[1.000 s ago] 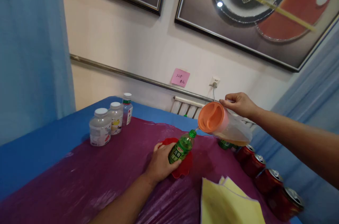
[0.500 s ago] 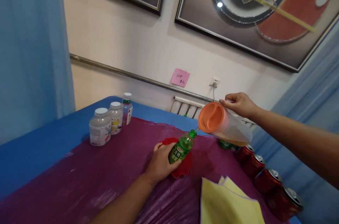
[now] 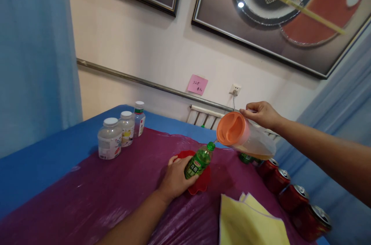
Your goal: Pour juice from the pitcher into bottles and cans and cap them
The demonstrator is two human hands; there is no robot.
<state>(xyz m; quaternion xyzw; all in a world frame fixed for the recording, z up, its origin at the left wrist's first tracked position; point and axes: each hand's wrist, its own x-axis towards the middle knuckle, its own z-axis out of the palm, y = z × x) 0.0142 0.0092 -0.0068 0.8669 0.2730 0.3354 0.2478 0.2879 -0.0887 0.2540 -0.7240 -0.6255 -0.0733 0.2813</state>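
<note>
My left hand [image 3: 176, 177] is wrapped round a green-labelled plastic bottle [image 3: 197, 163], which leans to the right above a red scalloped dish [image 3: 201, 185]. My right hand [image 3: 262, 114] grips the handle of a clear pitcher [image 3: 255, 142] with an orange lid [image 3: 231, 128]. The pitcher is tipped to the left, with yellowish liquid along its lower side. Its spout is at the bottle's mouth, and a thin stream shows between them.
Three white-capped bottles [image 3: 109, 140] stand at the left. Several red cans [image 3: 294, 198] line the right edge, near a green object [image 3: 245, 157] partly under the pitcher. Yellow cloths [image 3: 249, 222] lie on the purple sheet [image 3: 116, 191] in front. Behind is a wall rail [image 3: 139, 79].
</note>
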